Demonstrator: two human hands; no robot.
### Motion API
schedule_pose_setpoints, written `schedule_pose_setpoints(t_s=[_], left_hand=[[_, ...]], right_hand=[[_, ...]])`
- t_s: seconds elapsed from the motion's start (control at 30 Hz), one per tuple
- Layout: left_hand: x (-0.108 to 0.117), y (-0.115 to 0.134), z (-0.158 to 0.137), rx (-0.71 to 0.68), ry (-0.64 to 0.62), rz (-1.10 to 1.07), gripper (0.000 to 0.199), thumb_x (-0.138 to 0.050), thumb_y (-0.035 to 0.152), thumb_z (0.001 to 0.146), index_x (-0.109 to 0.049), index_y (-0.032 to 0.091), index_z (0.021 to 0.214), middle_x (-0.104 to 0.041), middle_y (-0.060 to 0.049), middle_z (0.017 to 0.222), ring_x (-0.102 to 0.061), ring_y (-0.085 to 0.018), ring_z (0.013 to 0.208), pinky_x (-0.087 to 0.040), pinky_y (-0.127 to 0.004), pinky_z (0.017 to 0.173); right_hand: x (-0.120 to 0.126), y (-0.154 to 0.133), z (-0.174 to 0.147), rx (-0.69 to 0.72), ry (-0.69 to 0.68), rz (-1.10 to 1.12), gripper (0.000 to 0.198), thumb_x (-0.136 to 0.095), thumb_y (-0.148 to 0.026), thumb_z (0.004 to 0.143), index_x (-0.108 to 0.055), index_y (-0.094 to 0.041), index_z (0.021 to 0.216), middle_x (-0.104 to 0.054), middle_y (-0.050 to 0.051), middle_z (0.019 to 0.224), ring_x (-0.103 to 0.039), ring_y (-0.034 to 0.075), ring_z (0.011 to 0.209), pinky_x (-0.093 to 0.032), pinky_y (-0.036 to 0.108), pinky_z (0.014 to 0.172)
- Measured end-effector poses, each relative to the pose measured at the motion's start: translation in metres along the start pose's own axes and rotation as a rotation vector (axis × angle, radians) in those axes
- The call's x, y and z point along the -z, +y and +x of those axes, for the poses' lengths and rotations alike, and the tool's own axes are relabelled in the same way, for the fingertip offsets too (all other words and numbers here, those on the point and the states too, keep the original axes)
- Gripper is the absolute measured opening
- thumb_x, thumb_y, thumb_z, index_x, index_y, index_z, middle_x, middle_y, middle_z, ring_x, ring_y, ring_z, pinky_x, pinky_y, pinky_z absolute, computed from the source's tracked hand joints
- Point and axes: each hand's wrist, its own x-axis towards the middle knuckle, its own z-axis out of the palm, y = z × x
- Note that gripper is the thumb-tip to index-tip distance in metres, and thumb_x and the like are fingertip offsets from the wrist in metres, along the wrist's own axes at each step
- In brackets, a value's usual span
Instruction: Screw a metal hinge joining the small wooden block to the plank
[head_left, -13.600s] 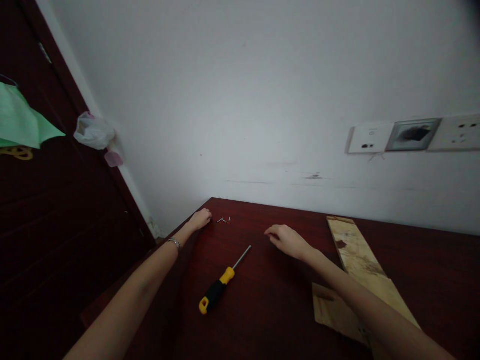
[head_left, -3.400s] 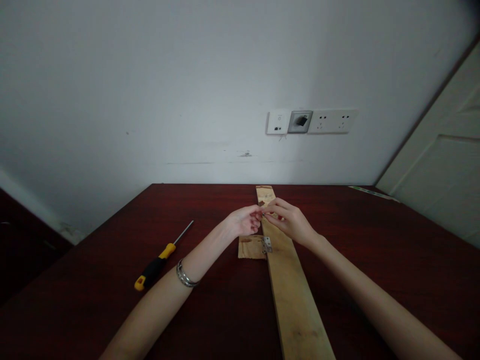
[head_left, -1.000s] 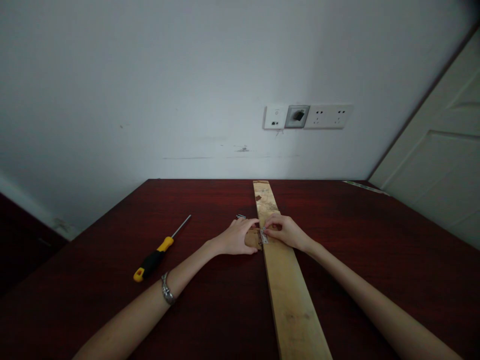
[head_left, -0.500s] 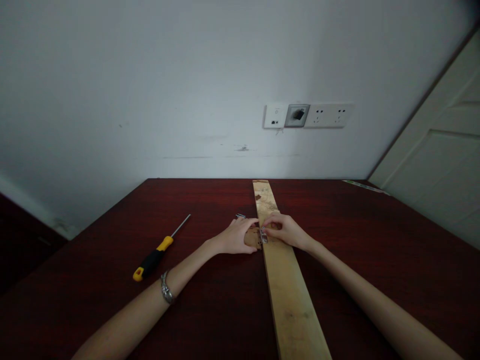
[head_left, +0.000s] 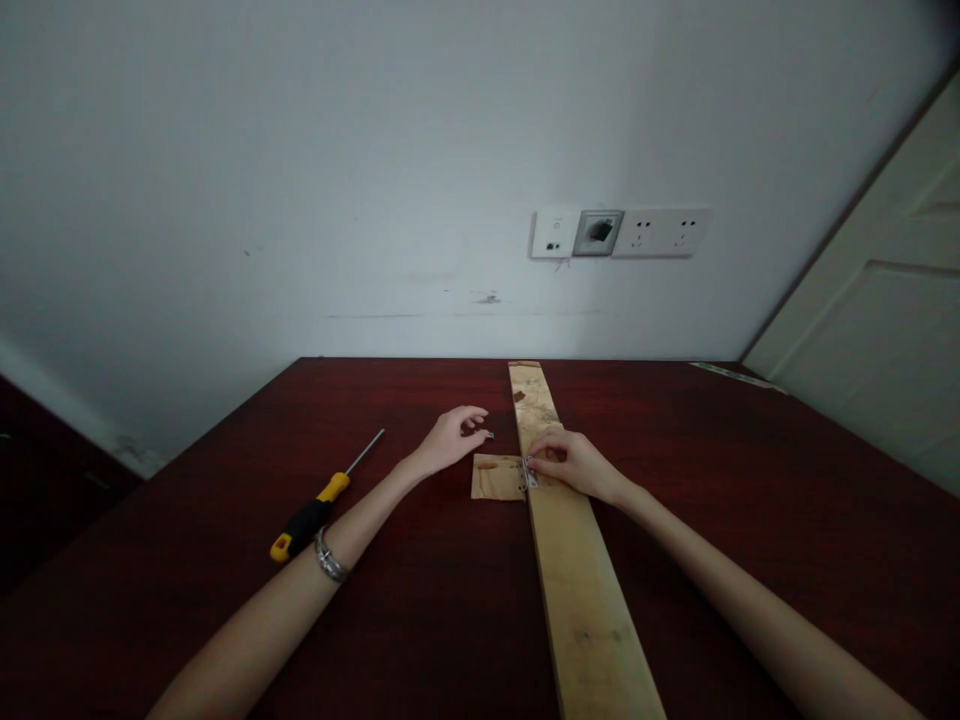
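Note:
A long pale wooden board [head_left: 581, 570] lies lengthwise on the dark red table. Against its left edge sits a small wooden block [head_left: 496, 478], and a metal hinge [head_left: 532, 473] spans the joint between them. My right hand [head_left: 574, 462] rests on the board, thumb and forefinger pinched together at the hinge; whatever is between the fingertips is too small to make out. Beyond the block, my left hand [head_left: 452, 437] hovers low over the table with its fingers apart. By its thumb lies a small metal piece [head_left: 490, 435], partly hidden.
A screwdriver [head_left: 311, 515] with a yellow and black handle lies left of my left forearm. The table [head_left: 420, 620] meets a white wall carrying sockets [head_left: 656, 232]. A flat printed strip [head_left: 735, 376] lies at the far right edge, beside a white door [head_left: 885, 330].
My left hand has let go of the small block and moved away, up and to the left, toward the metal piece. My right hand stays at the hinge.

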Motion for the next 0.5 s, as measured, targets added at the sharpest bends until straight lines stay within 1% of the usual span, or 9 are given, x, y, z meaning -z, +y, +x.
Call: schedule_pose_setpoints(t_s=[0.07,0.2,0.4,0.5], left_hand=[[0.006,-0.012,0.006,0.013,0.055,0.069,0.022,-0.058,0.018,0.074,-0.063,0.015,0.096,-0.064,-0.005,0.091,-0.058,-0.015,0.08,-0.048,-0.03,0.075],[0.012,-0.026,0.011,-0.032,0.029,0.203,0.016,-0.059,0.017,0.073,-0.066,0.015,0.087,-0.064,-0.005,0.086,-0.058,-0.016,0.078,-0.047,-0.03,0.076],[0.009,-0.025,0.018,-0.086,-0.049,0.324,0.012,-0.059,0.016,0.072,-0.068,0.018,0.081,-0.064,-0.004,0.085,-0.056,-0.018,0.083,-0.044,-0.032,0.081],[0.007,-0.023,0.025,-0.15,-0.09,0.359,0.014,-0.057,0.017,0.075,-0.069,0.018,0.082,-0.065,-0.004,0.088,-0.055,-0.019,0.087,-0.043,-0.032,0.083]], right_hand=[[0.002,0.0,0.0,-0.017,0.001,0.002,0.018,-0.064,-0.034,0.074,-0.069,-0.02,0.082,-0.063,0.002,0.076,-0.051,0.013,0.065,-0.04,0.025,0.06],[0.008,0.0,-0.001,-0.066,0.022,0.056,0.022,-0.065,-0.034,0.071,-0.069,-0.018,0.086,-0.061,0.003,0.078,-0.054,0.014,0.068,-0.042,0.025,0.061],[0.018,0.0,-0.001,-0.101,0.059,0.085,0.019,-0.06,-0.031,0.075,-0.069,-0.018,0.085,-0.064,0.003,0.082,-0.056,0.015,0.071,-0.043,0.027,0.063],[0.021,0.001,-0.001,-0.119,0.074,0.087,0.02,-0.057,-0.032,0.077,-0.069,-0.018,0.084,-0.065,0.005,0.084,-0.057,0.017,0.074,-0.045,0.029,0.065]])
